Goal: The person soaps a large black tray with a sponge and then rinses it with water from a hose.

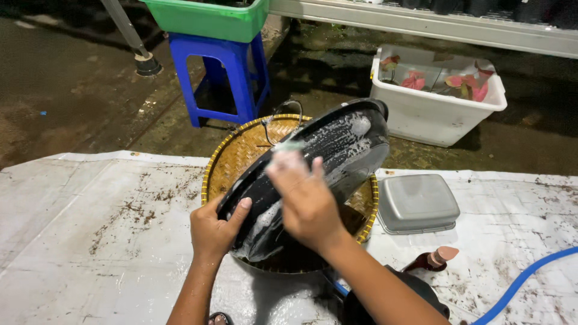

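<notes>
My left hand (214, 229) grips the near rim of a black soapy pan (337, 150), holding it tilted on edge over a round woven bamboo tray (232, 159). My right hand (307, 201) presses a small pale green sponge (288, 147) against the pan's foamy surface. White suds streak the black metal. A wire handle (278, 117) sticks up behind the pan.
A grey lidded plastic box (416, 201) lies to the right on the dirty white sheet (90, 229). A blue hose (524, 280) curves at the lower right, near a dark bottle (432, 260). Beyond stand a blue stool (220, 78) bearing a green tub (208, 18) and a white bin (433, 108) of plants.
</notes>
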